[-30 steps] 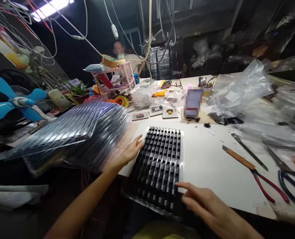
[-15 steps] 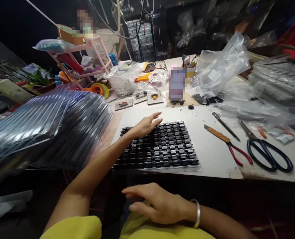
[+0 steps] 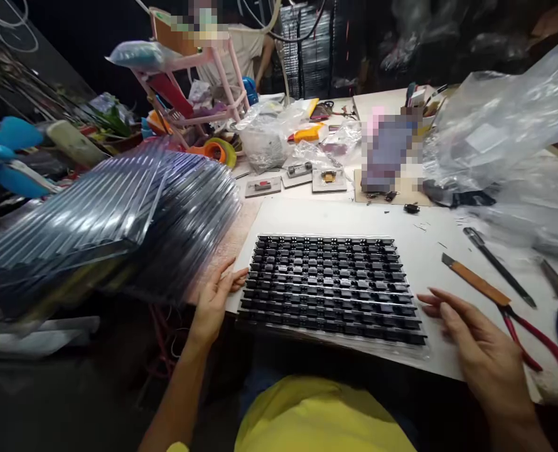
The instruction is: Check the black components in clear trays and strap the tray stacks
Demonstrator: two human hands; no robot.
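A clear plastic tray of small black components [image 3: 330,285] lies at centre frame on a white board [image 3: 401,226]. The left hand [image 3: 215,300] and right hand [image 3: 476,342], fingers loosely spread, flank its ends, seemingly squaring it; next calls for gripping both edges evenly.

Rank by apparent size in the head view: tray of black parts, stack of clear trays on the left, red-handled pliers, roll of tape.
1. Stack of clear trays, though it sits nearer the camera, so the lead over the next is unsure.
2. Tray of black parts.
3. Red-handled pliers.
4. Roll of tape, farthest back.
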